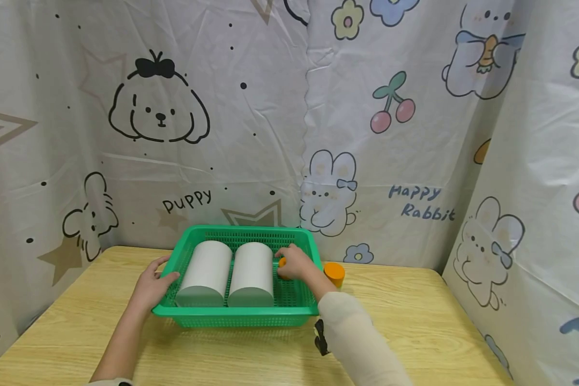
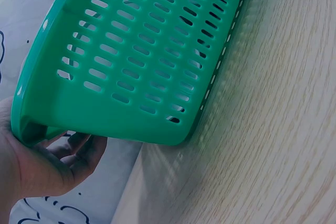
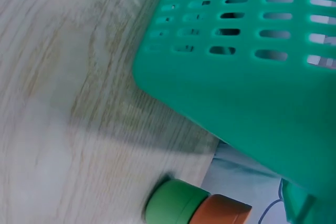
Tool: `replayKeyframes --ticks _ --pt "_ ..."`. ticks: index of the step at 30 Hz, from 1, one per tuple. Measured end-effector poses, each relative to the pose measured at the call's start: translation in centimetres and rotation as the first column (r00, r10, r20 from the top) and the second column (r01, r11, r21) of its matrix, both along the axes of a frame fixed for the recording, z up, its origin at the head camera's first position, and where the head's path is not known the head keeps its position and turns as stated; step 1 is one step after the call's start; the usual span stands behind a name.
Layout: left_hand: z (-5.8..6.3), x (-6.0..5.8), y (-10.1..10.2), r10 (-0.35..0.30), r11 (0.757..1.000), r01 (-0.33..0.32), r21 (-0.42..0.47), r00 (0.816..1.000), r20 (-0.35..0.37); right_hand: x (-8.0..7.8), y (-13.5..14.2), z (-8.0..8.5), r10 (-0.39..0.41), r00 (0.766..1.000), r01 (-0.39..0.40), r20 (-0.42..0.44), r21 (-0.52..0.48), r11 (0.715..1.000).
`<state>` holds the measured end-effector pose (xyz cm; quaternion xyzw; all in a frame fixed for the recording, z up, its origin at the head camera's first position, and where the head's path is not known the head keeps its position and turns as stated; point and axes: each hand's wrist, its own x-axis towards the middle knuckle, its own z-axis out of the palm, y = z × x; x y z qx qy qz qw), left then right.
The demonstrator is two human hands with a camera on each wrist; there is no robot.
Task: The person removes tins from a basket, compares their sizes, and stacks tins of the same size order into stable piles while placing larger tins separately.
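Green basket: center of the head frame, on the counter (image 1: 391, 332), its near rim (image 1: 241, 311) facing the lower edge of the frame.
Left hand (image 1: 153, 284): at the basket's left side, gripping the rim; the left wrist view shows fingers bent under it.
Right hand (image 1: 296, 262): inside the basket at its right end, fingers narrowed around an orange-topped item (image 1: 282, 265); it seems pinched, though the hand hides most of it.
White cylinders: 2 lying side by side in the basket, the left one (image 1: 206, 268) nearer the left hand, the right one (image 1: 252, 268) just left of the orange-topped item.
Orange-capped container (image 1: 334, 273): just outside the basket's right side, beside the right forearm; green body in the right wrist view.
Edges: the counter's back edge runs behind the basket along the patterned cloth (image 1: 251, 118); its right edge slopes to the lower right.
Room: counter surface extends below and right of the basket.
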<state>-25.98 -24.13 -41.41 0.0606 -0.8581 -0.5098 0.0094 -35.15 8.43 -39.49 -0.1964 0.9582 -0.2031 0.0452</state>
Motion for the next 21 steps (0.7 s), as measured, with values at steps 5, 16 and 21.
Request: replayKeyframes --ticks 5,16,21 --pt "0.1 0.0 0.0 0.000 1.000 0.000 0.001 1.000 -0.001 -0.2 -0.2 -0.4 -0.029 1.000 0.029 0.003 0.011 1.000" --pt "0.1 -0.1 0.0 0.009 1.000 -0.009 -0.001 1.000 -0.002 -0.3 -0.3 -1.0 -0.040 0.999 0.041 -0.016 0.033 0.999" --pt "0.1 0.0 0.1 0.006 1.000 -0.006 0.003 1.000 -0.002 -0.2 -0.3 -1.2 -0.062 0.998 0.062 -0.001 0.024 0.998"
